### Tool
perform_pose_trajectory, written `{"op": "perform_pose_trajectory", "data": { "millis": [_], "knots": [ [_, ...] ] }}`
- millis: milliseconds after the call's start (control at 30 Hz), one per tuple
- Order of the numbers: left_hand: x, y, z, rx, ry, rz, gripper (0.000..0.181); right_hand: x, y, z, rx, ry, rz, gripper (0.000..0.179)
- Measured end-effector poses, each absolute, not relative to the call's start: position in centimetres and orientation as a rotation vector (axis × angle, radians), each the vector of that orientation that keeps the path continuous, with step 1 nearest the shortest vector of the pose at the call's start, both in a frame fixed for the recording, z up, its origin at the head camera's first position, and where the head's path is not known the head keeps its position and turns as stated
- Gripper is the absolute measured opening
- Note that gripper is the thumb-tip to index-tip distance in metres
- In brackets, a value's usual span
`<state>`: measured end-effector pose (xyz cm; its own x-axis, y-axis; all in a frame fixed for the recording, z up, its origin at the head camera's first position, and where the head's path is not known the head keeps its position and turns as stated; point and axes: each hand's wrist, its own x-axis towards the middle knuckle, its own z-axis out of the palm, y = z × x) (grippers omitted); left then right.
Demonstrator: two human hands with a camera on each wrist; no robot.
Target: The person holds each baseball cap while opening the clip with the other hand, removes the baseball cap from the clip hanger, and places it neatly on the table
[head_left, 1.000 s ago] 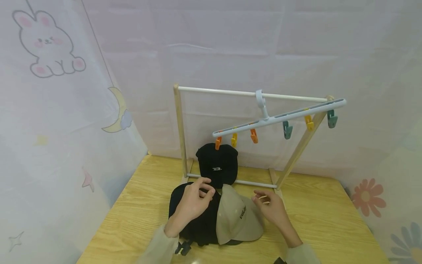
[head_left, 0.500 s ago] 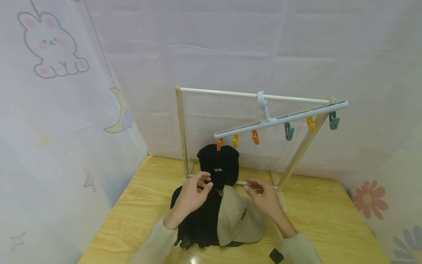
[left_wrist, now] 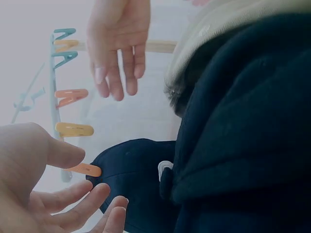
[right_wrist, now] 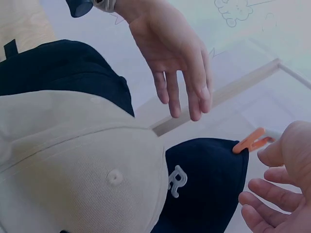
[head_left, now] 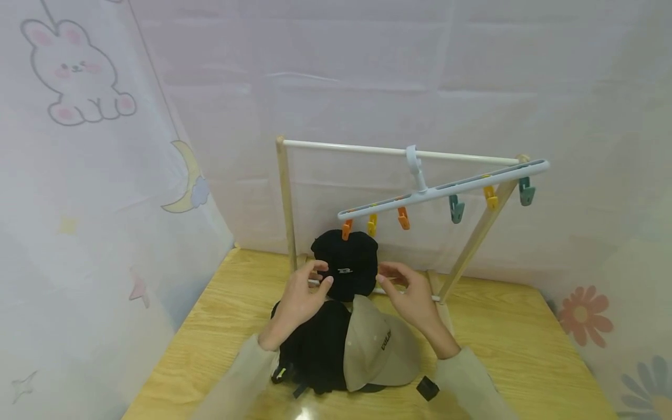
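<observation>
A black cap [head_left: 350, 254] with a white letter hangs at the low left end of a pale blue clip hanger [head_left: 446, 191]. An orange clip [left_wrist: 88, 169] is on its edge in the left wrist view. My left hand [head_left: 301, 294] is just left of this cap, fingers loosely bent and apart. On the cap's other side, my right hand [head_left: 415, 297] has its fingertips close to the edge. Neither hand holds anything. Nearer to me on the table, a beige cap [head_left: 380, 350] with dark lettering overlaps another black cap [head_left: 320, 350].
The hanger hooks over the white top bar [head_left: 346, 146] of a wooden rack [head_left: 287, 204] and tilts up to the right. Several orange, yellow and green clips hang along it. Printed curtains surround the wooden table [head_left: 504, 338]. A small black block [head_left: 427, 388] is by the right sleeve.
Both hands have moved forward and up, from over the near caps to either side of the hanging black cap. The right hand also shifted left. The caps and hanger stayed put.
</observation>
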<state>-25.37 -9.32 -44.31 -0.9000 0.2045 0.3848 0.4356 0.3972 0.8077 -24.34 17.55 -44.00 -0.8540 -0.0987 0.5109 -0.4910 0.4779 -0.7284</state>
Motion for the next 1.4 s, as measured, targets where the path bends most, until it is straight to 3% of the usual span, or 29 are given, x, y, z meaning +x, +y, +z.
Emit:
{"op": "perform_pose_trajectory", "data": {
  "millis": [1400],
  "knots": [
    [-31.5,-9.4,-42.6,-0.558,-2.374,-1.396,0.04,-28.1,12.3,-40.8,0.552,-2.275,1.268,0.045]
  ]
}}
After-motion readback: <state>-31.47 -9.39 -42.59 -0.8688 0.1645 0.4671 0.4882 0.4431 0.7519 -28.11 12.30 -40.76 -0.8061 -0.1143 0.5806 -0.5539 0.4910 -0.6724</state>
